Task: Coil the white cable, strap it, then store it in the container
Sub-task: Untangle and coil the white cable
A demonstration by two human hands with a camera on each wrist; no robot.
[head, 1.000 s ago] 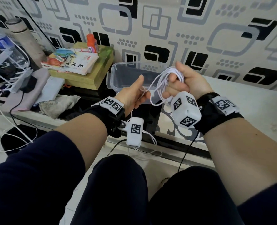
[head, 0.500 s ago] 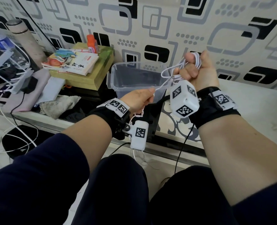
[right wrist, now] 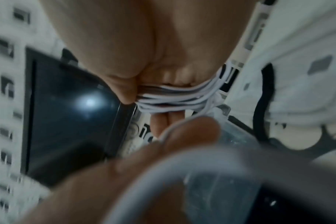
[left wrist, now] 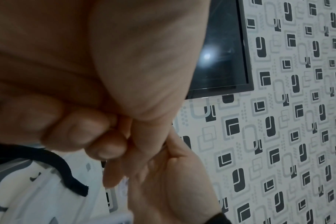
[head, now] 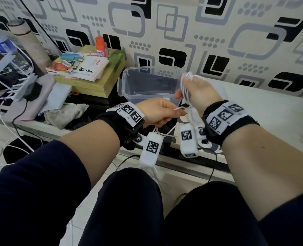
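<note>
The white cable (head: 184, 80) is wound in several loops around the fingers of my right hand (head: 182, 91), which hangs back-up just in front of the clear plastic container (head: 129, 75). In the right wrist view the cable loops (right wrist: 175, 98) cross those fingers, and the thumb presses on them. My left hand (head: 179, 111) sits just below and left of the right one, pinching the cable's loose end (head: 178, 108). In the left wrist view its fingers (left wrist: 105, 145) are curled tight and no cable shows. The container holds nothing.
A stack of books (head: 79, 68) lies on a green box (head: 101, 84) left of the container, with an orange bottle (head: 101, 46) behind. A cloth (head: 65, 112), loose cables and a thermos (head: 26, 39) crowd the far left. A dark screen (left wrist: 220, 53) hangs on the patterned wall.
My right hand came down from its raised position and turned back-up over the container's near corner. My left hand moved right and closer to it, still pinching the cable end.
</note>
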